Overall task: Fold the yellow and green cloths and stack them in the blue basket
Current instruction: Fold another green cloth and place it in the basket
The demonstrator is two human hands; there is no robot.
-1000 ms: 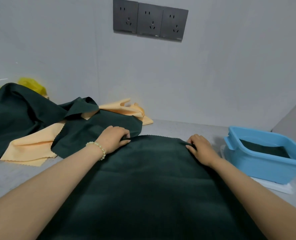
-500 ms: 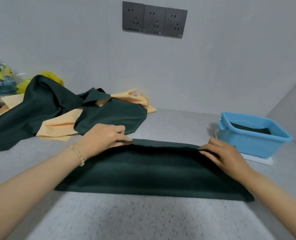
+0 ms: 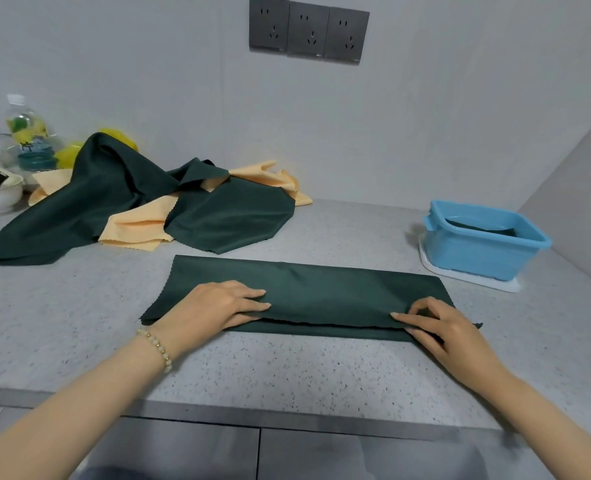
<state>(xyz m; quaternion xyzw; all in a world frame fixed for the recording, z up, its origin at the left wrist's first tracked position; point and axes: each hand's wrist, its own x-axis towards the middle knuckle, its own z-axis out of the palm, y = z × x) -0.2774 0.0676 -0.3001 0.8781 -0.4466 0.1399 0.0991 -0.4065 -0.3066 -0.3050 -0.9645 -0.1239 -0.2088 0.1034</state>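
A speckled grey counter [image 3: 287, 368] holds a loose pile of green and yellow cloths [image 3: 124, 202] at back left. Before me lies a green cloth [image 3: 321, 289], folded into a long strip: soft, light, probably slippery, best taken by its end corners. The blue basket [image 3: 477, 254] stands right, a dark cloth [image 3: 481, 226] inside, the way unobstructed. My left hand [image 3: 214, 306] lies flat on the strip; my right hand [image 3: 450, 330] pinches its near edge.

matt green cloth [image 3: 308, 289], speckled stone-like counter [image 3: 270, 368], glossy plastic basket [image 3: 474, 254]

Head-worn wide-angle camera looks forward and down across the counter [image 3: 287, 375] toward the wall [image 3: 425, 133].
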